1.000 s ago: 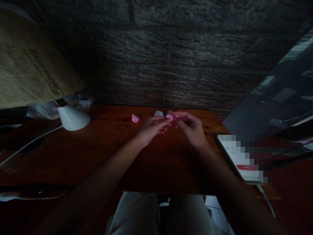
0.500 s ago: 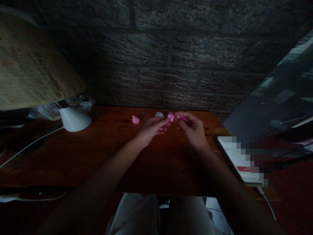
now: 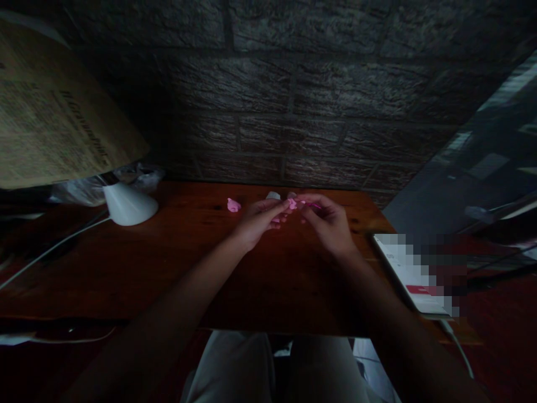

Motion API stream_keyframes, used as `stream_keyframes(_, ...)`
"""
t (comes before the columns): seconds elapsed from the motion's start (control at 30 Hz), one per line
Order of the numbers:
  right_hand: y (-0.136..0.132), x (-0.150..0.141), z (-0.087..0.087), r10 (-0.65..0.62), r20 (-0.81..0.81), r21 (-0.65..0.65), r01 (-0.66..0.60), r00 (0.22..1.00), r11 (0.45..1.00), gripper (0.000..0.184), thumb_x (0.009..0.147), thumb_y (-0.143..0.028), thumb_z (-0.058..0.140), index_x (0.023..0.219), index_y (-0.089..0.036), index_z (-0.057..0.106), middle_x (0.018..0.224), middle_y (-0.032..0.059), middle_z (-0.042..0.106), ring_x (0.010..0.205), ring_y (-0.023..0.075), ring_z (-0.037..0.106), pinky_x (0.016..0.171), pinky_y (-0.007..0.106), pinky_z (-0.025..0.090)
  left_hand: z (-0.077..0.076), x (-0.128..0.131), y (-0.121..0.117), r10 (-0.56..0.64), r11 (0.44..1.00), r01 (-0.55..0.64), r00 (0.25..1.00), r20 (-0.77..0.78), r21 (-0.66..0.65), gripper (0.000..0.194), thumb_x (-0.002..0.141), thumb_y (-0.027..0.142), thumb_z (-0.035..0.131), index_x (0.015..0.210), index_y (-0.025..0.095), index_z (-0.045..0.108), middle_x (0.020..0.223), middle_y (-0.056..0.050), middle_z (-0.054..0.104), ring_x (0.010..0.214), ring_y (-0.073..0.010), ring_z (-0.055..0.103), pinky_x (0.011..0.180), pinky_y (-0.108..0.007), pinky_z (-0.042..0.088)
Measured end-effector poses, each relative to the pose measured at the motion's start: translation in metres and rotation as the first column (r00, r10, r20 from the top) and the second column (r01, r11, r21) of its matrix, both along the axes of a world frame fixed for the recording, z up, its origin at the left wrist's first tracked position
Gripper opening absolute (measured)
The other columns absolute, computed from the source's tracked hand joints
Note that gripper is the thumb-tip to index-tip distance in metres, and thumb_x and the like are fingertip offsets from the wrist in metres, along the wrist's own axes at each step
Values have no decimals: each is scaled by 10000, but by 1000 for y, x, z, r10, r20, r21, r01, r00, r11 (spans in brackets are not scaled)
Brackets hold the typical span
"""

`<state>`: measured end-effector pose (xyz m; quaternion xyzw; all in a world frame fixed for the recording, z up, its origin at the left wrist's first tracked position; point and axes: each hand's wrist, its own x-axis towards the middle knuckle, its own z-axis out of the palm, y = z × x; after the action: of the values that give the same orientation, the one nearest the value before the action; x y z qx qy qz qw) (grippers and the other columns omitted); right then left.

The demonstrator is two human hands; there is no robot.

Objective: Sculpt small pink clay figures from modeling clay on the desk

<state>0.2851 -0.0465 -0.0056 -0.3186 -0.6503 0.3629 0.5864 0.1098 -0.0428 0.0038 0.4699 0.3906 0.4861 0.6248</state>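
Observation:
Over the wooden table, my left hand (image 3: 259,221) pinches a small pink lump (image 3: 292,204) that looks like modelling clay; more pink shows under its fingers. My right hand (image 3: 329,221) is closed around a thin magenta stick-like tool (image 3: 312,205), whose near end points at the lump. Whether the tool touches it I cannot tell. A second pink clay lump (image 3: 233,205) lies on the table to the left of my hands. Just behind my left fingers stands a small white container (image 3: 273,196), its lower part hidden.
A lamp with a white base (image 3: 130,205) and a printed paper-like shade (image 3: 54,112) stands at the left, its cable crossing the table (image 3: 168,274). At the right edge lies a tablet-like device (image 3: 413,280), partly pixelated, with a cable. A stone-block wall (image 3: 260,84) rises behind.
The pink lump in my left hand has turned slightly. My right hand has shifted a little to the left with the magenta tool. The loose lump stays in place.

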Motion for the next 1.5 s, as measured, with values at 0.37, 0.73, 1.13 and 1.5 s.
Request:
stream_keyframes(0.37, 0, 0, -1, -19, 29, 1, 19, 999, 1000, 166, 883, -358, 738, 1004, -260, 795, 986, 32, 782, 711, 148, 649, 635, 305, 572, -1, 1, 0, -27, 999, 27, 999, -29, 17, 296, 736, 427, 862, 881, 178, 792, 924, -59, 739, 711, -97, 589, 626, -222, 429)
stream_keyframes(0.73, -2, -2, 1, 37, -5, -17, -37, 999, 999, 145, 867, -352, 766, 975, -259, 792, 974, 24, 780, 688, 135, 639, 623, 292, 563, -2, 1, 0, -24, 1000, 24, 999, -43, 7, 240, 746, 379, 850, 870, 180, 797, 897, -48, 733, 690, -83, 576, 622, -220, 431)
stream_keyframes(1.13, 0, 1, -1, -26, 36, -23, 27, 999, 999, 180, 897, -325, 720, 1044, -245, 785, 1009, 44, 776, 742, 153, 660, 634, 298, 566, -1, -3, 5, -5, 1000, 5, 1000, 3, -4, 250, 829, 409, 791, 921, 179, 763, 971, -73, 765, 771, -125, 651, 689, -249, 486)
stream_keyframes(1.5, -1, 0, 0, -18, 60, -3, 18, 998, 1000, 177, 898, -335, 716, 1031, -246, 790, 1000, 43, 779, 692, 144, 648, 631, 303, 572, -2, -2, 3, 10, 999, -12, 999, 35, 38, 291, 708, 315, 876, 950, 194, 772, 955, -40, 752, 837, -138, 698, 737, -265, 504)
